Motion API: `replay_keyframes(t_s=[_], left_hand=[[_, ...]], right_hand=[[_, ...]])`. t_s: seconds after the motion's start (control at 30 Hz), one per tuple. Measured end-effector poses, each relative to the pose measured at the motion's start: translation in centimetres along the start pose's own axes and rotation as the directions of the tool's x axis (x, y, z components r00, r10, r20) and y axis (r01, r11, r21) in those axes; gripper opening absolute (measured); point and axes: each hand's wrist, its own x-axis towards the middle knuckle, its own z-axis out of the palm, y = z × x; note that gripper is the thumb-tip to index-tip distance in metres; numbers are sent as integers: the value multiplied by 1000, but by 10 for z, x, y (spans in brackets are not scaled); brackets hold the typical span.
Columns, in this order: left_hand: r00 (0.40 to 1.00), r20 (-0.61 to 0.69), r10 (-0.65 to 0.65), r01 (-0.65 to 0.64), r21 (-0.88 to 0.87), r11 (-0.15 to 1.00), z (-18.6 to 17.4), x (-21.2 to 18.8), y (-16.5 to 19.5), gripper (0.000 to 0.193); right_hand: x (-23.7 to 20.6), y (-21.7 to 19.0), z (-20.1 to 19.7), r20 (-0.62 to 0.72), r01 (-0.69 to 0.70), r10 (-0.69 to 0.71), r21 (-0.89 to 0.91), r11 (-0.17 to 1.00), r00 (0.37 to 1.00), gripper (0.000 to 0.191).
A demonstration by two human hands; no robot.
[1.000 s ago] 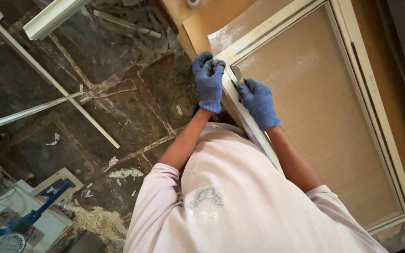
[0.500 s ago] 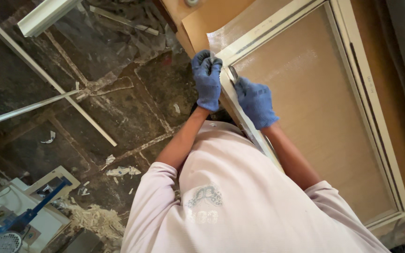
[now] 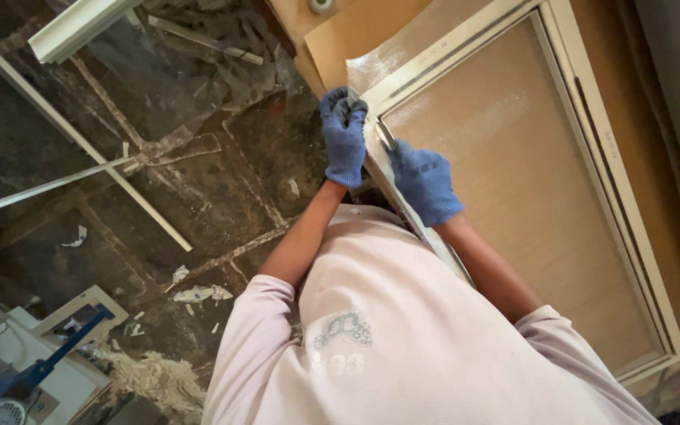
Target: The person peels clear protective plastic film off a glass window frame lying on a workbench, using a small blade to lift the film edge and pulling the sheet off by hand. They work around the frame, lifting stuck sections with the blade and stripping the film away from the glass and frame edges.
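1. Head view, looking straight down over the person's pale pink shirt (image 3: 403, 346) at two blue-gloved hands working on the near corner of a cream window frame (image 3: 560, 47)
2. The left hand (image 3: 344, 135) is closed in a fist round the outer edge of the frame at its corner, fingers curled tight over the rail
3. The right hand (image 3: 425, 181) is curled shut on a small thin tool (image 3: 385, 135) whose tip lies in the groove where the frosted pane (image 3: 529, 181) meets the frame; what kind of tool it is cannot be made out
4. The two hands are just beside each other, the frame rail between them
5. The frame lies flat on a brown board (image 3: 340, 39), tilted across the right half of the view
6. On the dark, littered floor (image 3: 198, 189) to the left lie loose white strips (image 3: 49, 189), and a blue-handled tool (image 3: 49, 358) sits at the lower left
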Motion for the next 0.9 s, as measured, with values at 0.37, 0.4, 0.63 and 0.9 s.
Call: replay_keyframes(t_s=[0.37,0.4,0.63,0.9], left_hand=[[1000,-9,-16,14,-143,990,-3,0,0,6],[1000,-15,-4,2,-122,992,-3,0,0,6],[997,-18,-71,65,-230,971,-3,4,-9,5],[989,0,-145,132,-410,902,-3,11,-18,8]], right_hand=[[12,-6,-5,-62,-57,61,60,997,996,16],[13,-7,-4,-54,-58,62,63,996,997,16],[14,-10,2,-56,-54,62,133,990,996,19],[6,-12,-8,-44,-118,134,261,958,990,18]])
